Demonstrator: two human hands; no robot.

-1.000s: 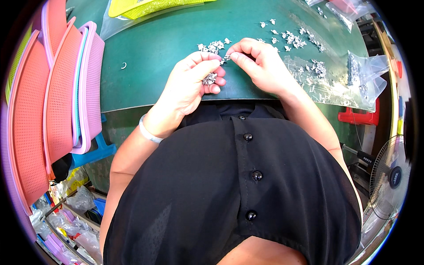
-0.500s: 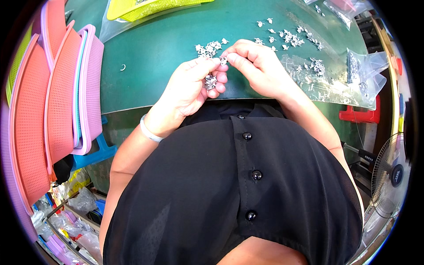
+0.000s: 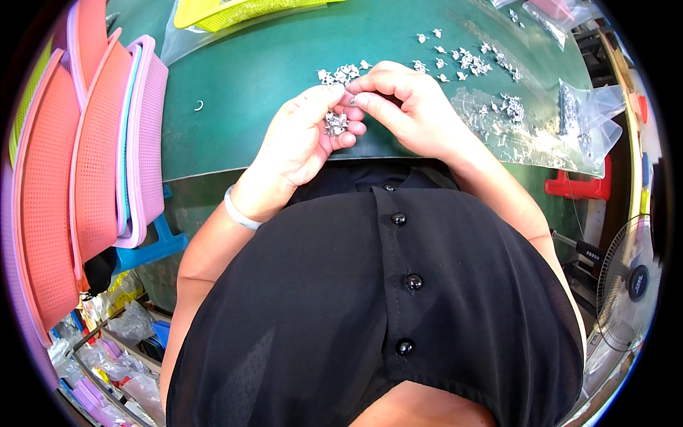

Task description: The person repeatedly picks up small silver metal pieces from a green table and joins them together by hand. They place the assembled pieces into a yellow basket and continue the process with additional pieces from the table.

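Note:
Several small silvery metal pieces lie in the cupped palm of my left hand, its fingers curled round them. Between the fingertips of both hands sits one more small metal piece, mostly covered. My right hand pinches at it with thumb and forefinger, touching the left fingertips. Just beyond my hands a pile of similar metal pieces rests on the green table. Further pieces are scattered to the right, some on clear plastic.
At the left stand stacked pink and orange plastic baskets. A yellow-green basket is at the table's far side. Clear bags of parts lie at the right edge, above a red stool. A fan stands lower right.
The right fingers and left thumb have shifted slightly on the small piece, which is now more hidden. The pieces in my left palm have moved a little with the hand.

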